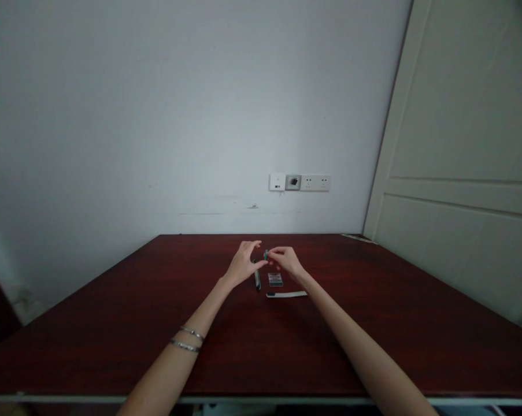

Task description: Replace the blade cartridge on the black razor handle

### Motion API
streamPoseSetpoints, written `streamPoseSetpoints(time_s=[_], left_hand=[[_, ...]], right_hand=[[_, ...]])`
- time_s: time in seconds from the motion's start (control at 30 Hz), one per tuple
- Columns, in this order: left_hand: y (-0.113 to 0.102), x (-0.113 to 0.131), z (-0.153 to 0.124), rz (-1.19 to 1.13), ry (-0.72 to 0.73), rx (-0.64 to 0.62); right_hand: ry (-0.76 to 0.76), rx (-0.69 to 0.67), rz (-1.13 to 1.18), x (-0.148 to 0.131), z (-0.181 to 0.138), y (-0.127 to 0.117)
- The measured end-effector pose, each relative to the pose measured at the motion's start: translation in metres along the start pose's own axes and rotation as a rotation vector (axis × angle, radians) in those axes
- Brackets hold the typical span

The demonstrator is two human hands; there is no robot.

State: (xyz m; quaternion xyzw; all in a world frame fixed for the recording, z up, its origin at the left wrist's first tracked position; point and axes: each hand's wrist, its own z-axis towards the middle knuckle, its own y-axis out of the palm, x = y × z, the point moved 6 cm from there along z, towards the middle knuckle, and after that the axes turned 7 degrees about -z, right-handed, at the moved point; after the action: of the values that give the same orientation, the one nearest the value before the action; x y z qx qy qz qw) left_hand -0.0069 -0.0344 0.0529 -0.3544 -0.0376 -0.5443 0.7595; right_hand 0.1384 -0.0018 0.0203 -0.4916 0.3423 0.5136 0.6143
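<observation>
Over the middle of the dark red table (226, 358), my right hand (284, 259) pinches a small green piece (266, 254) between thumb and fingertips; its exact kind is too small to make out. My left hand (244, 263) is open just left of the piece, thumb and fingers spread apart around a gap. Beneath the hands lies a small clear flat case (275, 279). A slim strip with dark and pale parts (257, 279) lies below my left hand. Nearer to me, a whitish strip with a black end (287, 294) lies crosswise, its right end by my right forearm.
A white wall with sockets and switch plates (299, 182) rises behind the table. At the right stands a pale panelled door (464, 144). A thin pale strip (358, 238) lies at the table's far right corner. Two silver bracelets (186, 345) circle my left forearm.
</observation>
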Motion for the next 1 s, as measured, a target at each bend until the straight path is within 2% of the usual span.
streamPoseSetpoints(time_s=[0.07,0.13,0.23,0.37,0.57,0.73,0.87,1.0], left_hand=[[-0.003,-0.012,0.002,-0.078,-0.122,0.108],[0.0,-0.025,0.002,-0.208,-0.263,0.154],[0.012,-0.038,-0.001,-0.443,-0.432,0.107],[0.025,-0.042,-0.009,-0.656,-0.606,0.052],[0.029,-0.04,-0.013,-0.708,-0.656,0.018],[0.023,-0.045,-0.011,-0.66,-0.702,-0.032],[0.018,-0.05,-0.014,-0.527,-0.741,-0.173],[0.017,-0.055,-0.017,-0.422,-0.725,-0.302]], right_hand=[[-0.011,0.06,0.014,-0.003,0.0,-0.004],[-0.03,0.109,0.02,-0.005,-0.001,-0.006],[-0.064,0.129,0.028,-0.006,0.0,-0.005],[-0.09,0.13,0.041,-0.005,0.0,-0.002],[-0.112,0.137,0.024,-0.007,-0.001,0.001],[-0.128,0.125,-0.035,-0.012,-0.002,-0.003],[-0.151,0.121,-0.177,-0.016,-0.003,-0.012],[-0.254,0.04,-0.379,-0.019,-0.004,-0.009]])
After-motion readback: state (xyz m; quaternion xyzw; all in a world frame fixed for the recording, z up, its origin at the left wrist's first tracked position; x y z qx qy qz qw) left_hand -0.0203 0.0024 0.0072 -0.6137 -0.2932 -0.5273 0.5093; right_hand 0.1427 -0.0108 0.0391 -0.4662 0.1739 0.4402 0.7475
